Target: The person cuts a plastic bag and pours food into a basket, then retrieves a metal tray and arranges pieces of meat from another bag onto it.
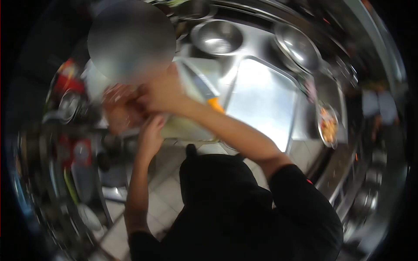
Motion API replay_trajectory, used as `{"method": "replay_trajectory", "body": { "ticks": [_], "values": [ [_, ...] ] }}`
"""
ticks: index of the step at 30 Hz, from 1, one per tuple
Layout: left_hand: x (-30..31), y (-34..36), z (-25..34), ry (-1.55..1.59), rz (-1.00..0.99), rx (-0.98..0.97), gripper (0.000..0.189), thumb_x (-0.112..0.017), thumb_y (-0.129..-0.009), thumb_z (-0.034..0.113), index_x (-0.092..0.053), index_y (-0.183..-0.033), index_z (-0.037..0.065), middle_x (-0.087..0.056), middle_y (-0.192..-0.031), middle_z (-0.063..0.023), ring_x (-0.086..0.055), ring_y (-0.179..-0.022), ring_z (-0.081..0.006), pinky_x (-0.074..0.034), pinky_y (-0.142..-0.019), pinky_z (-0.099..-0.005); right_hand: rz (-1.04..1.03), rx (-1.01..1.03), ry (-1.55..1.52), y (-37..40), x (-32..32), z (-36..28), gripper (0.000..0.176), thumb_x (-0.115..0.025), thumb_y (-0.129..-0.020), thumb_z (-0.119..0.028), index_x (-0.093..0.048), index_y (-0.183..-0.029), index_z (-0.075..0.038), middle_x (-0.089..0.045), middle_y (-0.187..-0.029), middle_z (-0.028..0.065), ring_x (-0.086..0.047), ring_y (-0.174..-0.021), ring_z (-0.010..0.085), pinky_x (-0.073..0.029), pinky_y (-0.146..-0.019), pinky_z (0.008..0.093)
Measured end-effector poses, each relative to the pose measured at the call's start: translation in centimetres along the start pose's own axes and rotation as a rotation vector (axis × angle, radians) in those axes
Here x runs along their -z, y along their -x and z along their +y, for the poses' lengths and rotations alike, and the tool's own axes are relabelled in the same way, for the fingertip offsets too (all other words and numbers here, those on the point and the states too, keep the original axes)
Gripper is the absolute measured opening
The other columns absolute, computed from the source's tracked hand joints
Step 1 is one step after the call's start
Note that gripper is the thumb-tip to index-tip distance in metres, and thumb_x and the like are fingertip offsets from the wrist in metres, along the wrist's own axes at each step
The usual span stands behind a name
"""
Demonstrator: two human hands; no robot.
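A reddish, glossy piece of raw meat (122, 108) lies at the left end of a pale cutting board (187, 126). My left hand (153, 128) touches its right lower side, fingers blurred. Reaching across from the right, my right hand (163, 93) is over the meat's upper right side; its fingers are smeared by motion and partly hidden. A knife with an orange handle (215, 104) rests on the board to the right of my right hand, its blade pointing away. A grey blurred disc covers the area above the meat.
Right of the board is a shiny metal tray (261, 100). Metal bowls (217, 38) (298, 47) stand at the back. An oval dish of orange pieces (327, 125) is at the right. Red packaging (69, 80) sits at the left. Another person (379, 104) stands at the far right.
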State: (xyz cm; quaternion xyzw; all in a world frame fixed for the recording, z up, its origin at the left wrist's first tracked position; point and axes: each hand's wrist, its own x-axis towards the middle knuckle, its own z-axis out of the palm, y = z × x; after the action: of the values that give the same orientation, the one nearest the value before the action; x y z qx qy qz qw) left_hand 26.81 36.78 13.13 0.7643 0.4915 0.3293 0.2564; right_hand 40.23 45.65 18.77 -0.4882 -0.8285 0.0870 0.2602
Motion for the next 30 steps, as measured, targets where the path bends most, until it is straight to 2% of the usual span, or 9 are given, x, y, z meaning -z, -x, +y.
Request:
{"method": "replay_trajectory", "body": {
  "ticks": [3, 6, 8, 10, 12, 15, 21, 26, 30],
  "values": [
    [0.4, 0.7, -0.3, 0.044, -0.030, 0.052, 0.017, -0.049, -0.080, -0.012, -0.053, -0.093, -0.002, -0.056, -0.088, -0.0180, -0.058, -0.082, -0.0325, -0.046, -0.076, -0.0338, 0.014, -0.036, 0.302, -2.0, -5.8, -1.1, 0.063, -0.072, -0.068, -0.029, -0.053, -0.125, -0.007, -0.035, -0.144, 0.0253, -0.035, -0.130, 0.0444, -0.034, -0.100, 0.0540],
    [0.0, 1.2, -1.0, 0.285, 0.154, 0.151, 0.014, -0.050, -0.085, -0.008, -0.054, -0.095, 0.000, -0.053, -0.086, -0.0095, -0.056, -0.084, -0.0192, -0.044, -0.079, -0.0287, 0.009, -0.150, 0.218, -3.2, -5.9, -0.7, 0.054, -0.067, -0.072, -0.022, -0.054, -0.122, -0.007, -0.036, -0.143, 0.0248, -0.039, -0.129, 0.0419, -0.036, -0.100, 0.0512],
    [0.0, 0.7, -1.2, 0.419, 0.144, 0.185, 0.015, -0.050, -0.085, -0.008, -0.054, -0.097, 0.000, -0.055, -0.088, -0.0093, -0.057, -0.086, -0.0191, -0.044, -0.080, -0.0281, 0.014, -0.177, 0.184, -3.4, -4.3, 1.0, 0.036, -0.055, -0.082, -0.015, -0.060, -0.116, -0.003, -0.040, -0.141, 0.0222, -0.043, -0.125, 0.0395, -0.037, -0.098, 0.0534],
    [0.6, 0.2, -0.1, 0.470, 0.064, 0.200, 0.019, -0.052, -0.084, -0.007, -0.055, -0.101, 0.000, -0.058, -0.094, -0.0096, -0.057, -0.091, -0.0191, -0.044, -0.083, -0.0274, 0.265, -0.299, 0.404, -3.5, -4.8, 4.5, 0.025, -0.056, -0.080, -0.016, -0.065, -0.101, -0.008, -0.057, -0.114, 0.0161, -0.051, -0.113, 0.0330, -0.038, -0.096, 0.0495],
    [0.2, -0.1, 1.0, 0.262, -0.054, 0.091, 0.026, -0.054, -0.078, -0.011, -0.055, -0.101, 0.001, -0.058, -0.100, -0.0124, -0.059, -0.096, -0.0248, -0.046, -0.082, -0.0318, 0.183, -0.362, 0.211, -3.3, -2.3, 9.6, 0.029, -0.065, -0.071, -0.014, -0.065, -0.099, -0.009, -0.058, -0.100, 0.0115, -0.053, -0.105, 0.0337, -0.041, -0.091, 0.0497],
    [-2.0, -0.2, -0.4, 0.127, -0.146, -0.012, 0.027, -0.051, -0.069, -0.014, -0.055, -0.091, 0.000, -0.050, -0.099, -0.0164, -0.053, -0.098, -0.0383, -0.043, -0.082, -0.0441, -0.081, -0.487, 0.065, -1.5, -1.3, 12.0, 0.027, -0.064, -0.069, -0.002, -0.068, -0.094, -0.013, -0.059, -0.103, 0.0138, -0.059, -0.100, 0.0329, -0.049, -0.083, 0.0431],
    [-4.0, 1.3, -1.5, -0.130, -0.020, -0.123, 0.015, -0.050, -0.077, -0.004, -0.055, -0.090, -0.001, -0.051, -0.101, -0.0174, -0.053, -0.101, -0.0370, -0.043, -0.085, -0.0455, 0.001, -0.400, -0.015, -1.1, -6.1, 12.8, 0.008, -0.063, -0.073, -0.006, -0.068, -0.080, -0.007, -0.056, -0.098, 0.0141, -0.058, -0.096, 0.0332, -0.049, -0.081, 0.0429],
    [-6.0, 2.0, -3.3, -0.218, -0.140, -0.048, 0.014, -0.051, -0.076, -0.002, -0.056, -0.089, -0.002, -0.051, -0.098, -0.0168, -0.054, -0.098, -0.0362, -0.044, -0.085, -0.0442, 0.053, -0.193, 0.123, -0.2, -6.5, 13.4, 0.007, -0.060, -0.074, -0.004, -0.067, -0.078, -0.004, -0.055, -0.096, 0.0136, -0.055, -0.097, 0.0316, -0.049, -0.080, 0.0431],
    [-3.8, 2.3, -2.0, -0.102, -0.203, -0.011, 0.021, -0.053, -0.076, -0.004, -0.058, -0.096, 0.000, -0.051, -0.098, -0.0156, -0.054, -0.096, -0.0354, -0.044, -0.081, -0.0424, -0.036, -0.206, 0.011, 0.2, -3.9, 13.0, 0.021, -0.066, -0.073, -0.003, -0.065, -0.094, -0.004, -0.055, -0.103, 0.0128, -0.055, -0.101, 0.0339, -0.048, -0.085, 0.0396]
  ]
}}
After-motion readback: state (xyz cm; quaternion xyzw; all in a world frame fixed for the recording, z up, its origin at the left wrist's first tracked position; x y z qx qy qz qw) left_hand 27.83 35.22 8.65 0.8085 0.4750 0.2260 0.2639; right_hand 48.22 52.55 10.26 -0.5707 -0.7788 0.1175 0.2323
